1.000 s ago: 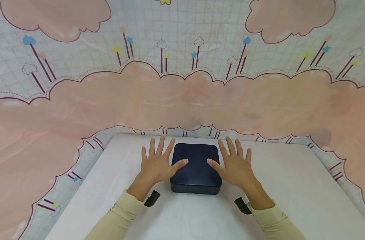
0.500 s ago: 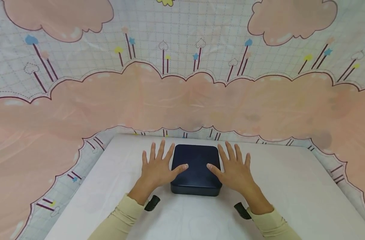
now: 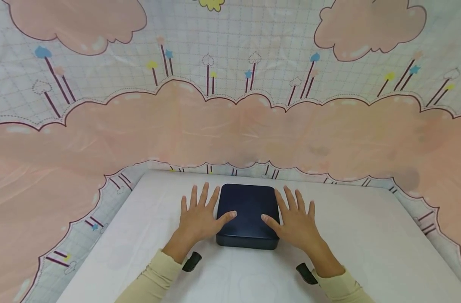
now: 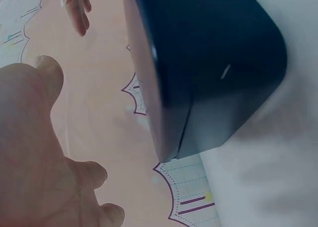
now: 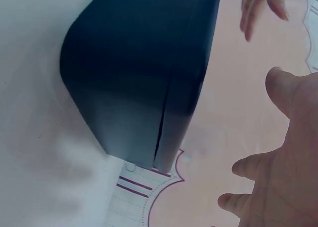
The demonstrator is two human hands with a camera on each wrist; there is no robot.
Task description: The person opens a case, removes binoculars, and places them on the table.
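A dark navy box (image 3: 249,202) with rounded corners lies on the white table, its lid seam (image 4: 186,125) visible along the side in both wrist views. My left hand (image 3: 199,221) hovers at its left side, fingers spread and straight, the thumb overlapping the lid in the head view. On the opposite side my right hand (image 3: 298,226) mirrors it, fingers fanned and thumb pointing inward over the lid. Both wrist views show a gap between each hand and the box. Neither hand holds anything.
The white table (image 3: 139,244) reaches back to a patterned sheet (image 3: 230,130) with peach clouds, which hangs behind and spreads around the sides. Each wrist carries a black camera mount (image 3: 192,261) beneath the sleeve cuff.
Both hands have shifted slightly lower in the head view, toward the box's near edge, with fingers still spread. The view itself has tilted a little; the box stays in place on the table.
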